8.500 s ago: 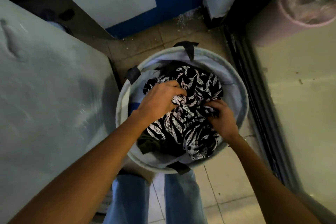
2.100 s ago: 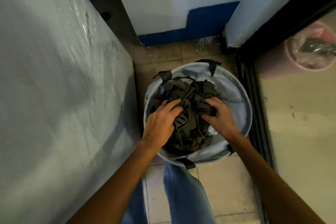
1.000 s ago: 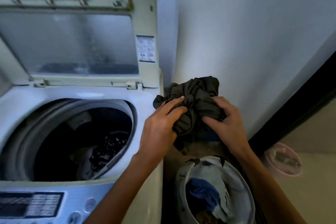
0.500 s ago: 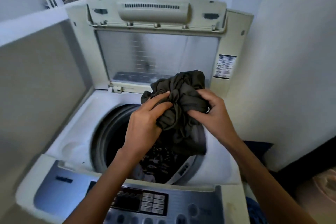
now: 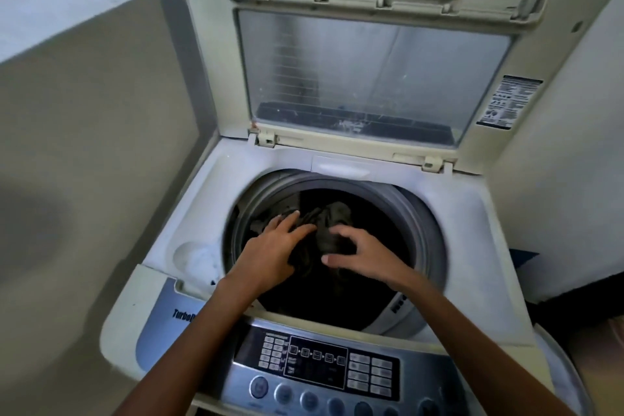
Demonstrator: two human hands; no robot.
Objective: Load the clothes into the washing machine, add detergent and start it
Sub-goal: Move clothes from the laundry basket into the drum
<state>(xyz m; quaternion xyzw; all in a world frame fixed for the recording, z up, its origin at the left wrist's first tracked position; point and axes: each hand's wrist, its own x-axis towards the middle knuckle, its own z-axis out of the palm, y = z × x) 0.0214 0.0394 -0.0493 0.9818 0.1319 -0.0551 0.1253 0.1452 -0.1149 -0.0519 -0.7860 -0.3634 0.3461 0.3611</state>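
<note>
Lowered from above the rim, our dark garment (image 5: pixel 332 224) now lies inside the drum (image 5: pixel 418 230). Left hand (image 5: pixel 270 255) fingers spread flat on it; right hand (image 5: pixel 363 258) fingers loosely curled, their grip unclear. Darkness hides the drum's depths.

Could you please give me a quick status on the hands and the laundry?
Left hand and right hand down in the grey-rimmed drum, on the dark olive garment. Cream glass-paned lid up. Nothing in the way.
</note>
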